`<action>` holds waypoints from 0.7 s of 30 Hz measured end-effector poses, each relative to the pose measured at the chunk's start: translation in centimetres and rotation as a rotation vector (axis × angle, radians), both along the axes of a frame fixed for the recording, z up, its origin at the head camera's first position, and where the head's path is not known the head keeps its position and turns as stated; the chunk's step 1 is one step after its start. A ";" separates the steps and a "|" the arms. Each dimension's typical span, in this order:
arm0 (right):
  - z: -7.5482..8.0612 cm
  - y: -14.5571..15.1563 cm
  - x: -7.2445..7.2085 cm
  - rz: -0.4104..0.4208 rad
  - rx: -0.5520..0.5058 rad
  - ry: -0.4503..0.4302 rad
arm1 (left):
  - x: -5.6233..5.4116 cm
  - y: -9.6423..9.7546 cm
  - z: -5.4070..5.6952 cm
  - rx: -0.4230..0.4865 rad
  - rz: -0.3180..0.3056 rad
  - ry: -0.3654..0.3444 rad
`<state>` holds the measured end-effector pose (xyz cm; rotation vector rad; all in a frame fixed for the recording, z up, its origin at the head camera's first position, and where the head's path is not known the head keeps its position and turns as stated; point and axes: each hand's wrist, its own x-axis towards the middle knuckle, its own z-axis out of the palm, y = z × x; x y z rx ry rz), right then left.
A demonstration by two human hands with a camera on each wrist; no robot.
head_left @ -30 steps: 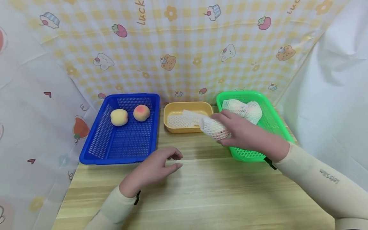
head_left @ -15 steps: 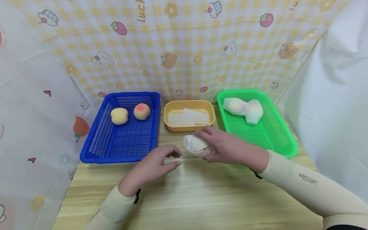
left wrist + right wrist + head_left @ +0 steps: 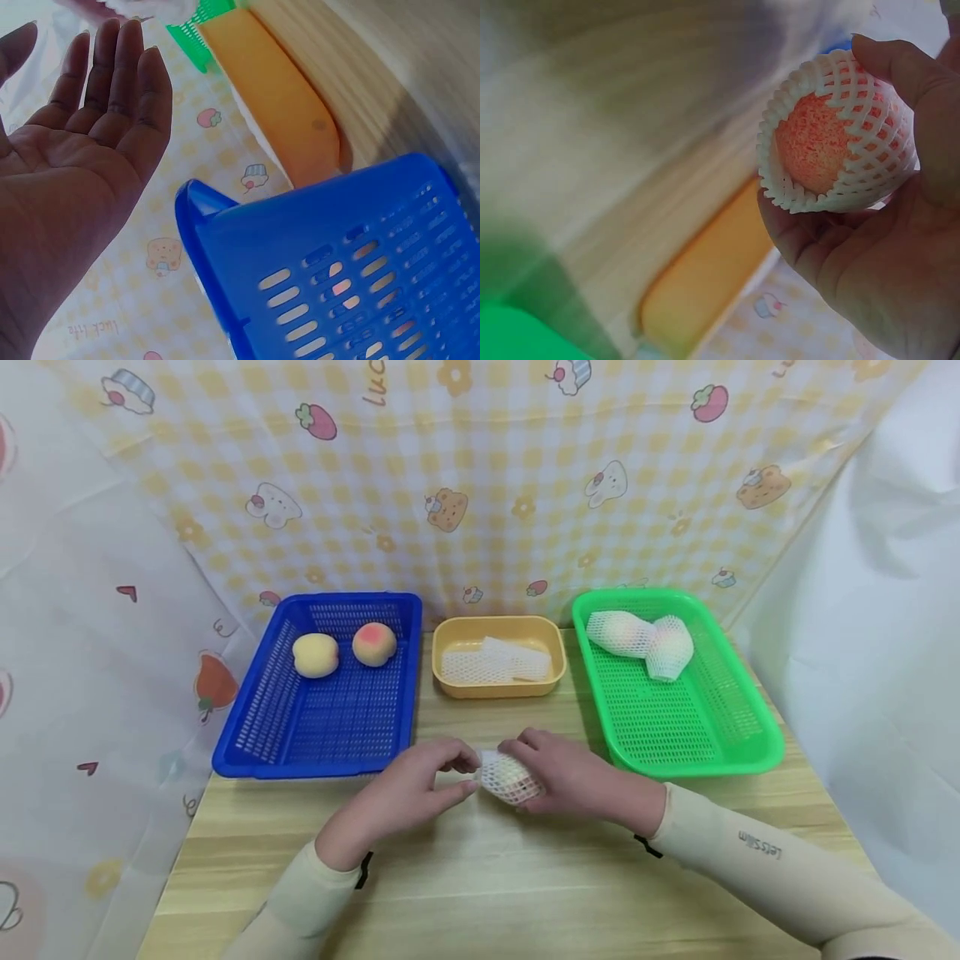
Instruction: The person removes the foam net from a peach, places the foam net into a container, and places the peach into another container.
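Observation:
My right hand [image 3: 577, 781] grips a peach [image 3: 814, 142] in a white foam net sleeve [image 3: 508, 775] over the middle of the table. In the right wrist view the pinkish fruit shows through the open end of the sleeve, with thumb and fingers on either side of it. My left hand [image 3: 408, 793] is beside the sleeve's left end, fingers relaxed and slightly bent. Its palm [image 3: 75, 165] holds nothing in the left wrist view. Whether its fingertips touch the net, I cannot tell.
A blue basket [image 3: 416, 693] at left holds two bare peaches, one yellowish [image 3: 315, 656] and one pink-topped [image 3: 374, 644]. Flat foam nets [image 3: 480, 667] lie in a yellow tray [image 3: 498, 692] at the back. Two netted peaches [image 3: 670, 647] lie in the green basket [image 3: 750, 710] at right.
My right hand has carried the netted peach from the green basket's left side leftward and toward me, up to my left hand. The left hand has stayed nearly still.

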<state>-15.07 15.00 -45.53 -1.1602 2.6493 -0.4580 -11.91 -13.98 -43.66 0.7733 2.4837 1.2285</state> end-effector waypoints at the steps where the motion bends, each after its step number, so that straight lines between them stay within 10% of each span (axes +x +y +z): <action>1: -0.4 0.0 0.0 -0.003 0.006 -0.008 | 0.0 0.1 -0.1 -0.001 -0.005 -0.003; 21: -3.5 0.4 1.2 0.004 -0.096 -0.027 | 0.0 0.4 -0.7 -0.024 0.029 -0.056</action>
